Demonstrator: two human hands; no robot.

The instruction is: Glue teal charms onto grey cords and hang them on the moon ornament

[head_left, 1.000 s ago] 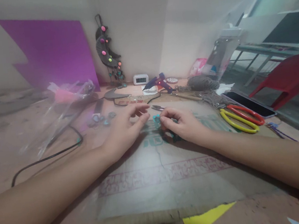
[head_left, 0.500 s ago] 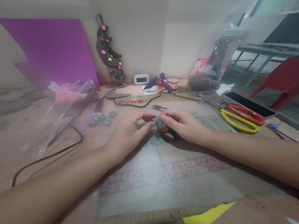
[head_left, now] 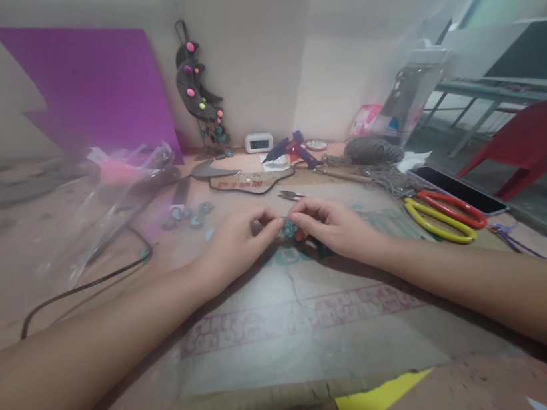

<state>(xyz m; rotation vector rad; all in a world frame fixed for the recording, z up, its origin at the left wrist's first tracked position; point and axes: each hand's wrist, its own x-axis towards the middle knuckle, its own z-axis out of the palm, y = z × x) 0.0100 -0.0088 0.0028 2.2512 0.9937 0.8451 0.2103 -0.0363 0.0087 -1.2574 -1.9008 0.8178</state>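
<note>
At the middle of the table, my left hand (head_left: 240,239) and my right hand (head_left: 337,227) meet fingertip to fingertip. Between them is a small teal craft piece (head_left: 289,228) with a lobed outline, partly hidden by the fingers. Both hands are closed in a pinch at its upper edge. A thin dark thread-like line (head_left: 293,284) runs below it over the mat. Left of my left hand lie several small grey-teal curved pieces (head_left: 194,215). Just behind my fingers are the metal tips of scissors (head_left: 290,195).
Yellow-and-red-handled scissors (head_left: 439,220) and a phone (head_left: 457,189) lie at the right. A glue gun (head_left: 291,149), a clock (head_left: 258,142) and grey yarn (head_left: 372,151) stand along the wall. A black cable (head_left: 87,283) and plastic bag (head_left: 122,171) are left; a yellow scrap (head_left: 379,398) lies in front.
The teal piece has turned and shows more of its lobed face. My left fingertips have closed in toward my right ones. The view has shifted slightly.
</note>
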